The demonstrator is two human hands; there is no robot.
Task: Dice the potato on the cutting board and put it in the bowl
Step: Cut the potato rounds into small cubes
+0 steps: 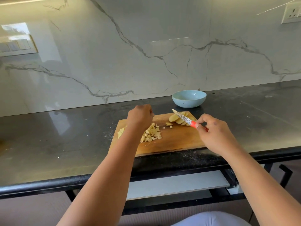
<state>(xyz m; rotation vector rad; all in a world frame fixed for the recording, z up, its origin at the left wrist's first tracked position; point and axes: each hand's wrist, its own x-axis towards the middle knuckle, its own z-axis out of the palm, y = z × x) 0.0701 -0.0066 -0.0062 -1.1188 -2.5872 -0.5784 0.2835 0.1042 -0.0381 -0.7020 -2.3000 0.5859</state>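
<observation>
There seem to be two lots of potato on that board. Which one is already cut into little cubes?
The diced pile beside the left hand, toward the board's left end. The other lot, the potato slices under the knife, are still flat rounds near the bowl.

1. The wooden cutting board (175, 139) lies flat at the counter's front edge.
2. A heap of pale potato dice (152, 133) sits on its left half, with a few stray cubes (167, 127) nearer the middle.
3. Uncut potato slices (176, 119), skin at their rims, overlap at the board's far right corner.
4. The light blue bowl (189, 98) stands upright just behind that corner, with no potato visible inside.
</observation>
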